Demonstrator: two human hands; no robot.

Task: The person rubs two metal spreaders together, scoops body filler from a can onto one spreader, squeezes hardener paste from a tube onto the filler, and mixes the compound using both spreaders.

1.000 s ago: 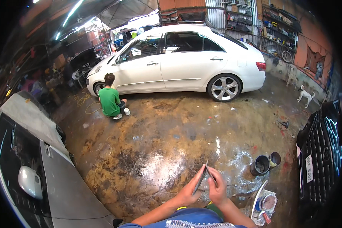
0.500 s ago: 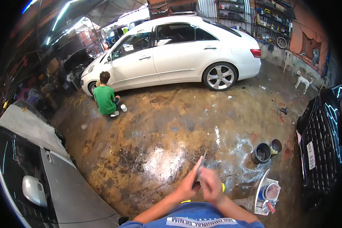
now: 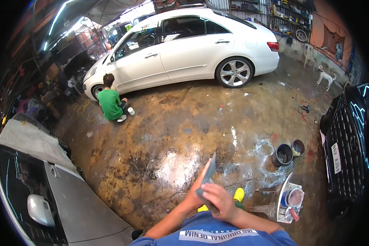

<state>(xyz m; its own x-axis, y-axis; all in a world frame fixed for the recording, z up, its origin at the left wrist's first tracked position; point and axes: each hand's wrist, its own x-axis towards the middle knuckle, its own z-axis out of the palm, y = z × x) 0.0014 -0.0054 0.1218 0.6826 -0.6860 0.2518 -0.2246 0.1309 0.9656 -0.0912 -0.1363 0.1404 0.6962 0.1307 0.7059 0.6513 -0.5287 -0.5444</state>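
Note:
A thin, flat grey sheet [image 3: 209, 170], perhaps sandpaper, stands tilted between my hands in front of my blue shirt. My left hand [image 3: 197, 188] is closed on it from behind and partly hidden by it. Across its lower part lie the bent fingers of my right hand [image 3: 218, 198], gripping it. Beyond my hands my yellow shoes [image 3: 238, 194] show on the wet, stained floor.
A white sedan [image 3: 188, 51] stands ahead, a person in green [image 3: 110, 104] crouched at its front wheel. A grey car [image 3: 69, 197] flanks my left, a black grille [image 3: 348, 143] my right. Buckets [image 3: 283, 155], a chair with tubs [image 3: 284, 211], cords and a dog [image 3: 326, 78] are rightward.
The surroundings have shifted upward in the picture and my yellow shoes show more. My hands and the sheet have moved slightly left and up, with my right fingers now across the sheet's face.

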